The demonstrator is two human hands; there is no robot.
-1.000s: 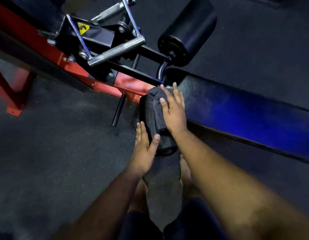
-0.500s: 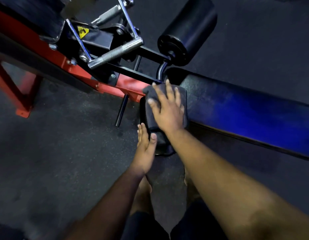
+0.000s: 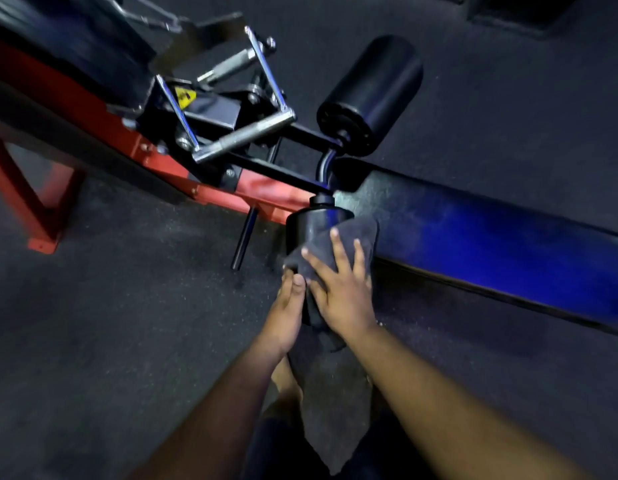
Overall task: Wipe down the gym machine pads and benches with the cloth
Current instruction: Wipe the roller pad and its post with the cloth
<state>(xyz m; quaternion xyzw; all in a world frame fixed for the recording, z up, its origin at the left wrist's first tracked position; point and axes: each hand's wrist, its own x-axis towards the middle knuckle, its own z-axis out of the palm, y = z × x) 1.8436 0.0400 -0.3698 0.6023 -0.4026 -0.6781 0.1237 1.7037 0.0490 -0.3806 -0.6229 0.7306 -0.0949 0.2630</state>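
Where the right hand (image 3: 342, 292) lies flat with its fingers spread, it presses the dark cloth (image 3: 338, 244) onto the top and bench-facing side of the near roller pad (image 3: 305, 230); nothing is pinched, the palm simply holds the cloth down. The left hand (image 3: 288, 313) rests against the pad's other side, fingers straight and together, thumb on top touching the cloth's near corner, seemingly steadying the roller. The pad's long axis runs from its near end, hidden under the two hands, away toward the black hub (image 3: 322, 199) at the head end of the bench (image 3: 491, 237), so the uncovered stretch lies straight ahead of the right fingertips. Judging by that, the next stroke is a push along this axis, and the right hand is the one placed for it. Both forearms come in from below, the right crossing over the cloth's loose tail. A second roller pad (image 3: 369, 95) stands beyond the hub, well apart from both hands; the bench's long edge runs off to the right.
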